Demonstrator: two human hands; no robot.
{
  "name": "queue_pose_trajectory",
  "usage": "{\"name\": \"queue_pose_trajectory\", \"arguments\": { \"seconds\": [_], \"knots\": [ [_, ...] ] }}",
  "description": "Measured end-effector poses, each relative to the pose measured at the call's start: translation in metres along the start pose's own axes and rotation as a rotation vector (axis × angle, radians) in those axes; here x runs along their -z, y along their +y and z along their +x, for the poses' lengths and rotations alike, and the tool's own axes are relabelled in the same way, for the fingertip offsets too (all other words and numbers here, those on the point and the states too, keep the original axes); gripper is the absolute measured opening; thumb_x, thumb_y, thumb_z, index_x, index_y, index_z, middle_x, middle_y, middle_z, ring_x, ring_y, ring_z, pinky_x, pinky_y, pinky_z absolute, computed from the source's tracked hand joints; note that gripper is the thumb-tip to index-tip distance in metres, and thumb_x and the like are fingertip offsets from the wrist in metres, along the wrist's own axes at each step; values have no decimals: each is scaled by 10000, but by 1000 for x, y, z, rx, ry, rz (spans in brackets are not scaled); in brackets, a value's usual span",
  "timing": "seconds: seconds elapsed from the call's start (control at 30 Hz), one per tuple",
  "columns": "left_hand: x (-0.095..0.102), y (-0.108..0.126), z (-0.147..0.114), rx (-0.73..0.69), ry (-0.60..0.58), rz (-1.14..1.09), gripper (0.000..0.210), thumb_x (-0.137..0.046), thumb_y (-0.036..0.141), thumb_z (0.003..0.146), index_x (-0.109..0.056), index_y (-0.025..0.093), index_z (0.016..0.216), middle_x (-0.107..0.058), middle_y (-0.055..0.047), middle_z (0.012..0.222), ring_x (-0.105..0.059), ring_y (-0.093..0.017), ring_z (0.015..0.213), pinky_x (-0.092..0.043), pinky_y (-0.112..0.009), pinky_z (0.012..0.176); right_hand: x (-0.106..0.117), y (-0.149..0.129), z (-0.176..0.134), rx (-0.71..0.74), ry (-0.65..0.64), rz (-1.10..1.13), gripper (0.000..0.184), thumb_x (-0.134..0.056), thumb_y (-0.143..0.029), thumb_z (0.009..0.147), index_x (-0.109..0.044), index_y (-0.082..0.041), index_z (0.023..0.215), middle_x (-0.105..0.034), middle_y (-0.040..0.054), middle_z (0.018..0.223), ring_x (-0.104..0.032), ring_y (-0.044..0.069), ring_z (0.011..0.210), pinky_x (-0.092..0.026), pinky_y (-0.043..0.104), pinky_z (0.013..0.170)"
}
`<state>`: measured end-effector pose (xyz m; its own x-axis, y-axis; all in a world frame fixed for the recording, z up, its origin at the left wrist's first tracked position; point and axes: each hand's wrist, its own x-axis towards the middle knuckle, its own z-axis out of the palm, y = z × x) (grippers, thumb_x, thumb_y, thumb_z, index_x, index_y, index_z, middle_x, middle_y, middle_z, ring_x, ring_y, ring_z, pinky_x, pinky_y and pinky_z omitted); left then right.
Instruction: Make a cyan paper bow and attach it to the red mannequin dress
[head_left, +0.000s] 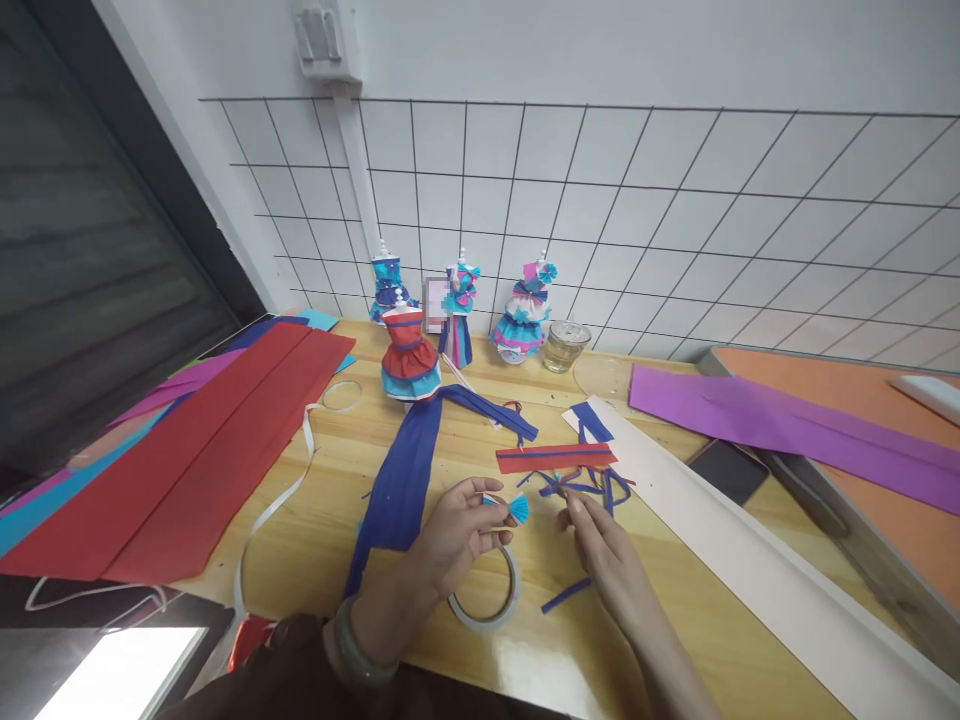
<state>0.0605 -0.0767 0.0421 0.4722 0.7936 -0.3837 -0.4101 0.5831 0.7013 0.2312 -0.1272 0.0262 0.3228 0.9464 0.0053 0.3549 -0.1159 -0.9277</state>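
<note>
- My dark sleeve [296,652], lower left.
- My left hand [463,530] pinches the blue bow [518,508], just below frame centre.
- My right hand [604,543] is narrowed; whether gripping, I cannot tell.

The blue bow [518,509], lower centre, looks matt, pleated paper to me; the wooden tabletop [304,530], smooth, glossy.

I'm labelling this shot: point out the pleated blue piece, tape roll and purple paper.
Pleated blue piece [518,509], head view: fanned end.
Tape roll [486,623], head view: near rim.
Purple paper [787,424], head view: middle.
</note>
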Motion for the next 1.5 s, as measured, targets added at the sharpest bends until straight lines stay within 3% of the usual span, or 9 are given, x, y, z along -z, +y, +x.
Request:
{"name": "queue_pose_trajectory", "arguments": {
  "seconds": [0.1,0.2,0.47,0.63,0.73,0.83,1.13,1.33,1.5],
  "knots": [
    [5,1,1,-11,-1,-73,351,-669,113,616,-493,163,915,-598,-29,734,-588,-138,697,-422,-312,718,-2,18,2,39,-97,-385,345,-433,-439,808,-617,-199,975,-649,99,866,-598,267,823,-438,339,643],
    [5,3,3,-24,-5,-127,337,-664,113,628,-487,162,910,-601,-34,737,-591,-135,693,-421,-312,731,-9,27,-1,95,-120,-618,312,-383,-366,843,-608,-209,992,-646,116,873,-620,260,760,-428,320,578],
    [1,7,4,-58,-11,-125,343,-673,138,630,-487,171,916,-598,-33,753,-587,-133,689,-424,-310,728,-7,31,-3,170,-55,-805,271,-400,-337,843,-626,-221,937,-615,99,795,-608,235,659,-435,324,548],
    [-3,8,3,-107,4,-86,312,-686,165,625,-508,164,881,-580,-17,755,-575,-127,711,-426,-283,707,-8,6,-7,277,32,-429,258,-490,-365,797,-638,-204,935,-612,119,968,-544,282,928,-424,416,785],
    [-9,8,0,-125,10,-70,277,-679,153,629,-509,156,848,-573,-10,740,-563,-110,682,-428,-268,685,-20,-19,-11,98,38,18,365,-546,-379,770,-535,-203,1090,-616,85,935,-575,229,863,-466,366,743],
    [-13,9,-2,-136,22,-32,257,-667,140,632,-505,152,830,-569,-1,705,-567,-114,663,-433,-284,697,-33,-33,-11,41,26,217,471,-608,-366,726,-474,-196,1144,-603,51,850,-578,197,797,-467,352,752],
    [-6,7,-2,-200,60,21,238,-641,130,651,-496,154,839,-556,8,710,-568,-113,670,-430,-265,669,-27,-27,-9,-49,-25,409,424,-606,-344,739,-477,-184,1109,-623,55,835,-581,206,852,-426,384,839],
    [-12,3,-6,-152,21,117,277,-661,149,635,-504,137,863,-568,-2,692,-555,-101,614,-441,-277,658,-29,-38,-12,-67,-15,498,446,-678,-326,672,-529,-210,1076,-606,16,794,-581,173,755,-473,301,707],
    [-14,8,-15,-100,-59,116,432,-690,199,635,-464,144,999,-615,-59,802,-608,-173,765,-454,-335,734,-22,-32,-10,-108,25,556,434,-691,-320,664,-544,-207,1057,-596,-1,755,-568,148,719,-460,265,685]
  ]
}}
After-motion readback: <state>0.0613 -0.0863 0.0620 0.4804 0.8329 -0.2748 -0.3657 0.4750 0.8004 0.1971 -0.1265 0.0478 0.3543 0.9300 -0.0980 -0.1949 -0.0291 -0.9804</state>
